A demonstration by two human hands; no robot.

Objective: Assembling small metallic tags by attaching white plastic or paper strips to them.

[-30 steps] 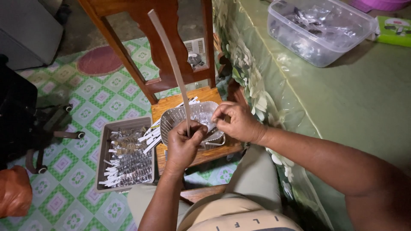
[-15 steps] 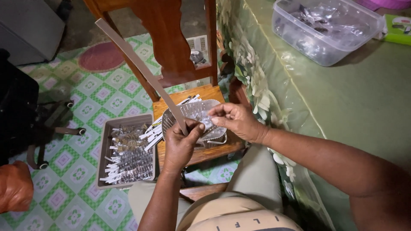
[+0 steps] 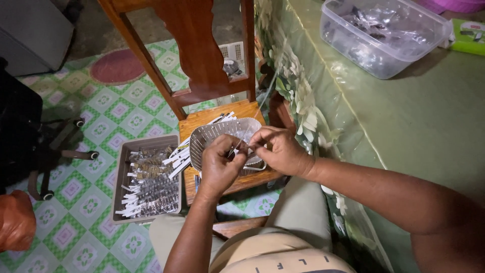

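Your fingertips (image 3: 241, 146) of both left hand (image 3: 221, 167) and right hand (image 3: 279, 150) pinch a thin clear strip (image 3: 237, 145) between them, just above the mesh basket (image 3: 217, 134) on the wooden chair (image 3: 202, 119).

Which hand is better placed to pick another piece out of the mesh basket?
Probably right. The right hand hovers directly over the mesh basket opening, while the left hand sits at its near rim, pinching a thin strip that both hands seem to hold.
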